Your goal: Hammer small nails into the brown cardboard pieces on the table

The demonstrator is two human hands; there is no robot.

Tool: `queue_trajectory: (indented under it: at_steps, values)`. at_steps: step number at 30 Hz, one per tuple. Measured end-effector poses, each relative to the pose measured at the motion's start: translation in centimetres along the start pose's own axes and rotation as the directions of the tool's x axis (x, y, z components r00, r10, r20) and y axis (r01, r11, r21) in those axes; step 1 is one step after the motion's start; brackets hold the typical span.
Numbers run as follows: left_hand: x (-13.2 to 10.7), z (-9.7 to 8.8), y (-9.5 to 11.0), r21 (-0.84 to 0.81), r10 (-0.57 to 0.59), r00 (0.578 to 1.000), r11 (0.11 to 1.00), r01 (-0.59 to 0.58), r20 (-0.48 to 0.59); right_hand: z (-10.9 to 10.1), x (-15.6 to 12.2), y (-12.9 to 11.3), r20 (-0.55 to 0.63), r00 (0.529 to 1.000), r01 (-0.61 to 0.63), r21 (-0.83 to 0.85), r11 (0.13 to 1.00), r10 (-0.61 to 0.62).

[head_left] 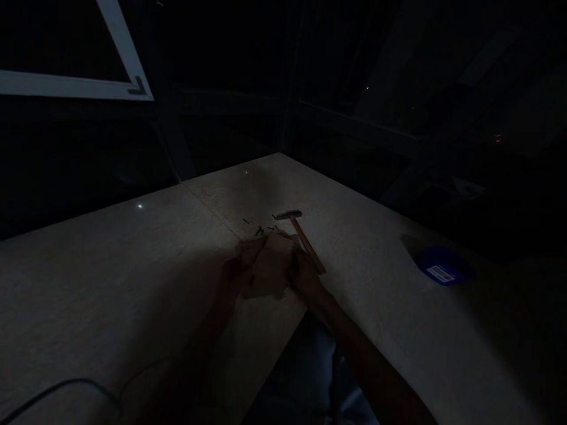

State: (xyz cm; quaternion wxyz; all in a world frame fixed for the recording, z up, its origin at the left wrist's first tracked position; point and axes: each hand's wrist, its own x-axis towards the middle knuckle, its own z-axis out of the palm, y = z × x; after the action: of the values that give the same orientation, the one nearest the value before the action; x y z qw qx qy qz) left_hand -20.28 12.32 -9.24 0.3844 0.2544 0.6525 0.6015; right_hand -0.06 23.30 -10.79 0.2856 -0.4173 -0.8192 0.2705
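Head view: flat brown pieces (271,260), overlapping, between the hands near the worktop's (376,283) inner corner.
Left hand (233,277) meets their left edge, right hand (303,273) their right, about equally near; too dark to tell whether either grasps. Top piece slants, far end rightward; material unclear. Hammer (305,239) lies just beyond the right hand; small dark fasteners (260,231) lie past the pieces.

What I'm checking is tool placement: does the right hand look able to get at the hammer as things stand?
Probably yes: the hammer lies close beside the right hand, with nothing visible between them. The hand is at the brown pieces, though; darkness hides whether it grips them.
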Motion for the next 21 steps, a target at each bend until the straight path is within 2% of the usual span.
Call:
queue_trajectory:
  at_steps: [2, 5, 9, 13, 16, 18, 21]
  values:
    - [-0.1, -0.1, 0.8, -0.031, -0.015, 0.998, 0.999, 0.017, 0.064, 0.2, 0.4, 0.0, 0.003, 1.0, 0.002, -0.02, 1.0, -0.002]
    - [0.0, -0.1, 1.9, -0.067, -0.092, 0.992, 0.993, 0.098, 0.088, 0.2, 1.0, 0.1, 0.042, 0.999, -0.003, -0.087, 0.996, 0.007]
    - [-0.2, 0.5, 2.6, -0.028, -0.169, 0.985, 0.985, 0.17, 0.033, -0.2, 0.9, 0.3, 0.093, 0.996, 0.014, -0.102, 0.995, -0.004]
    - [-1.4, 1.1, 2.9, -0.143, -0.106, 0.992, 0.983, 0.114, 0.064, -0.4, 0.4, 0.4, 0.094, 0.996, -0.001, 0.037, 0.999, -0.003]
    - [-2.7, 1.0, 2.9, -0.229, -0.095, 0.995, 0.968, 0.1, 0.033, -0.6, -0.4, -0.1, 0.086, 0.995, -0.058, 0.2, 0.978, 0.041]
    - [-3.7, 0.7, 3.1, -0.231, -0.083, 0.997, 0.969, 0.082, 0.003, -1.4, -1.3, -0.9, 0.06, 0.995, -0.092, 0.295, 0.951, 0.078]
    - [-5.7, 0.2, 3.8, -0.218, -0.044, 0.999, 0.975, 0.042, -0.006, -3.8, -3.2, -2.5, -0.021, 0.986, -0.143, 0.414, 0.899, 0.167]
